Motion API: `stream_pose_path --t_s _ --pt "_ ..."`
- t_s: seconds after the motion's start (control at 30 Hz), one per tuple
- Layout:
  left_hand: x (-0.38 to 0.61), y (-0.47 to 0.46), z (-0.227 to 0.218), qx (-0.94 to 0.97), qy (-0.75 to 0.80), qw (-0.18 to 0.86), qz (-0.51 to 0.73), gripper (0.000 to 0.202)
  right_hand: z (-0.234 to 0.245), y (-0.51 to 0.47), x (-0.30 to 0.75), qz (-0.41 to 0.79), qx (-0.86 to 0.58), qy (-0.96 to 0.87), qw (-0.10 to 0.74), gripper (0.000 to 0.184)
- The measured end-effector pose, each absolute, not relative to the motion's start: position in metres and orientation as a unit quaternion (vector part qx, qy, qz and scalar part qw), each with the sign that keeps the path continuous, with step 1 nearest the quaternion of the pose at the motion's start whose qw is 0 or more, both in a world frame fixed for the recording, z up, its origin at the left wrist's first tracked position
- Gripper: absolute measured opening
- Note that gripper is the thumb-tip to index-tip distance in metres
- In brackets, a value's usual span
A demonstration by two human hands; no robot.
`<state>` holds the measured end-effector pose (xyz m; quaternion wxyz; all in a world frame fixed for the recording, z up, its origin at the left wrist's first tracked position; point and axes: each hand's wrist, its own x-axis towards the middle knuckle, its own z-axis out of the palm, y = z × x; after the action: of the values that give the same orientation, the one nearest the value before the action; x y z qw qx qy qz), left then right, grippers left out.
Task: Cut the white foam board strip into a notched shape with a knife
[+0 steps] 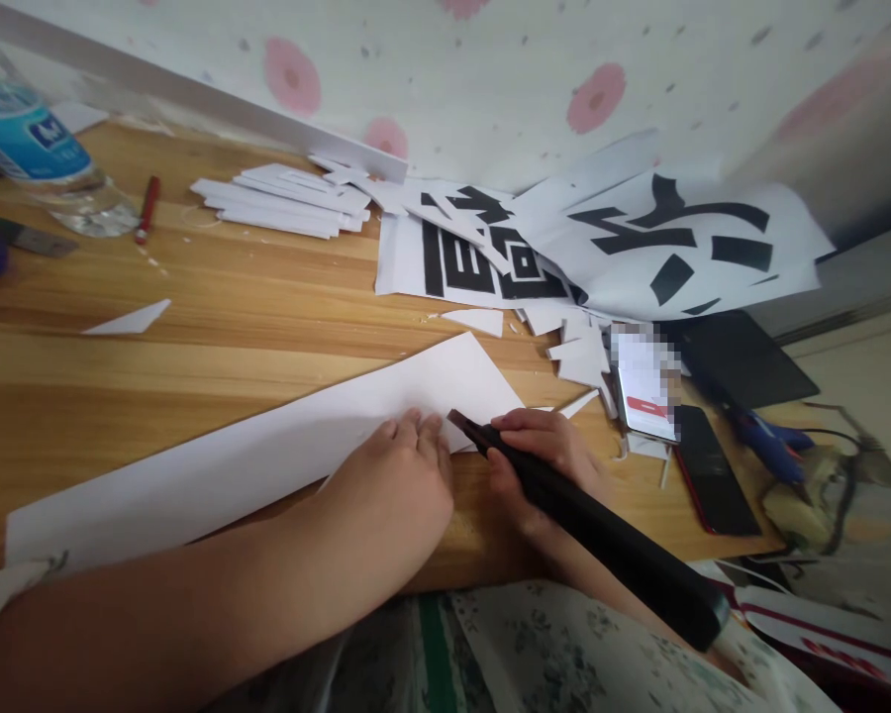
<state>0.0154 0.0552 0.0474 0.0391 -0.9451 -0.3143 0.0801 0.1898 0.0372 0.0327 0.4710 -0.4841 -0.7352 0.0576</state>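
A long strip of white foam board (pixel 267 446) lies slantwise on the wooden table. My left hand (pixel 397 475) presses down on its right part, fingers bent and close together; their undersides are hidden. My right hand (pixel 545 456) is closed around a utility knife (pixel 601 535) with a long black handle. The knife's short brownish tip is over the board, just right of my left fingertips. Whether the tip touches the board I cannot tell. Small white offcuts (pixel 583 352) lie beyond my right hand.
White strips (pixel 282 198) are stacked at the back. Sheets with bold black characters (pixel 668 238) lean against the wall. On the right are a lit phone (pixel 645 381), a dark phone (pixel 717 470) and a blue glue gun (pixel 772 446). A water bottle (pixel 45 149) and red pen (pixel 148 210) are left.
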Motion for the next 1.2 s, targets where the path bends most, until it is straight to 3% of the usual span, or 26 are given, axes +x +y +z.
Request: stream_pose_path --t_s 0.23,0.57,0.83,1.2 --pt "0.018 0.058 0.053 -0.941 -0.329 0.003 0.082 0.042 0.039 0.035 0.189 0.072 -0.482 -0.733 0.475 0.023" --pt "0.011 0.058 0.042 -0.951 -0.303 0.049 0.037 0.047 0.028 0.035 0.187 0.085 -0.475 -0.716 0.504 0.022" --pt "0.017 0.060 0.048 -0.944 -0.311 0.043 0.099 0.043 0.036 0.034 0.189 0.066 -0.492 -0.713 0.495 0.017" --pt "0.017 0.059 0.051 -0.945 -0.317 0.021 0.083 0.041 0.029 0.038 0.189 0.077 -0.506 -0.687 0.515 0.017"
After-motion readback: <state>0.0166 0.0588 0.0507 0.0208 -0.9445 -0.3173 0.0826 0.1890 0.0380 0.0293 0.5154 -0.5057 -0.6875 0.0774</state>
